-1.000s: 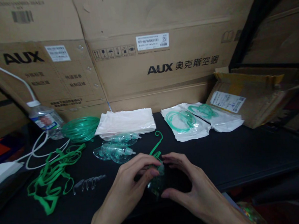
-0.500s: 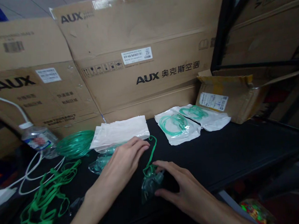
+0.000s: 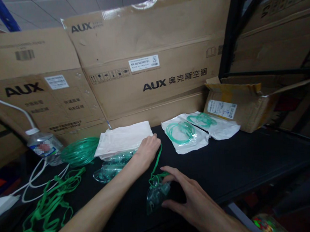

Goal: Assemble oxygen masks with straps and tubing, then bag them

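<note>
My left hand (image 3: 148, 148) is closed at the upper end of a thin green strap (image 3: 157, 161), its fingertips pinched together near the white packets. The strap runs down to a clear green oxygen mask (image 3: 155, 197) on the black tabletop. Around the mask's right side curls my right hand (image 3: 188, 191), thumb low and fingers at the top edge, gripping it. Several more clear green masks (image 3: 109, 169) lie left of my left hand, partly behind my forearm. A loose tangle of green straps (image 3: 51, 203) rests at the left.
White packets (image 3: 124, 137) lie behind the masks. Two packs with green tubing (image 3: 181, 132) sit at the back right, near an open carton (image 3: 233, 102). A coil of green tubing (image 3: 81, 152), a plastic bottle (image 3: 45, 147) and a white cable (image 3: 34, 179) occupy the left. Large cardboard sheets (image 3: 150, 35) stand behind.
My left hand has moved up and right to the strap's upper end, which was curled and free before. My right hand stays at the mask. The view has tilted slightly upward.
</note>
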Tool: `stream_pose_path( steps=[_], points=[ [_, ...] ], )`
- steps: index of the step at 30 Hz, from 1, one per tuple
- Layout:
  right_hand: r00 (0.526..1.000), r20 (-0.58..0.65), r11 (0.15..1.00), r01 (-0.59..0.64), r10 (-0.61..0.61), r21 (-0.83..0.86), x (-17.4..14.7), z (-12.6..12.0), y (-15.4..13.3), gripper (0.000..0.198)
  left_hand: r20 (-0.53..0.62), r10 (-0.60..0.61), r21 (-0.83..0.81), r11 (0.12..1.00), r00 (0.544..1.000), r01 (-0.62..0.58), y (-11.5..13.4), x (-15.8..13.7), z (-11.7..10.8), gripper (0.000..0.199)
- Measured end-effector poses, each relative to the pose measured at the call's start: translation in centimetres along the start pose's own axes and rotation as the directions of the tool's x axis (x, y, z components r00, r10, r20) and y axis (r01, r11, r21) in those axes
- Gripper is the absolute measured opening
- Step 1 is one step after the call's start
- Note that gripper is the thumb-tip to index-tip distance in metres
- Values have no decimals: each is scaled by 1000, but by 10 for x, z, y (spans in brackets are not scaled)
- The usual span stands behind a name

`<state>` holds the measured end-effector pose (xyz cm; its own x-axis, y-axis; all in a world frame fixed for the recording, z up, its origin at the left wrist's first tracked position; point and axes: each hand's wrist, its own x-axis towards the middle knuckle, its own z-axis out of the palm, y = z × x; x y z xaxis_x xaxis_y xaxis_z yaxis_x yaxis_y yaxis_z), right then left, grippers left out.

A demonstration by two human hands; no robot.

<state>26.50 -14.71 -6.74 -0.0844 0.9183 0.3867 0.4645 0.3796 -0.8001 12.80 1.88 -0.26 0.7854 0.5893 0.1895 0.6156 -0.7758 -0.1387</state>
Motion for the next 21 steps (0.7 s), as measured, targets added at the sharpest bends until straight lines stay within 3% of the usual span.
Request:
stream_pose_path(
  steps=[5,9,11,14,16,21],
  points=[
    [998,21,998,-65,64,21,1,-3,-4,81,-25,-6,-139,990,1000,3,6,-1,-7,13],
    [991,65,988,-124,119,91,4,-7,-10,67,-74,-36,-338,941,997,9,19,-4,-35,15],
    [990,64,965,-140,129,221,5,-9,-10,65,-104,-89,-444,895,991,34,24,-12,-51,10],
    [990,47,858,-140,134,495,7,-11,-8,66,-116,-187,-569,818,975,89,29,-32,-67,12],
    [987,88,795,-162,137,585,8,-14,-7,60,-104,-263,-689,715,959,121,30,-49,-70,11],
    [950,266,698,-304,167,648,14,-28,-11,44,-35,-436,-946,305,899,111,25,-87,-57,11]
  ],
)
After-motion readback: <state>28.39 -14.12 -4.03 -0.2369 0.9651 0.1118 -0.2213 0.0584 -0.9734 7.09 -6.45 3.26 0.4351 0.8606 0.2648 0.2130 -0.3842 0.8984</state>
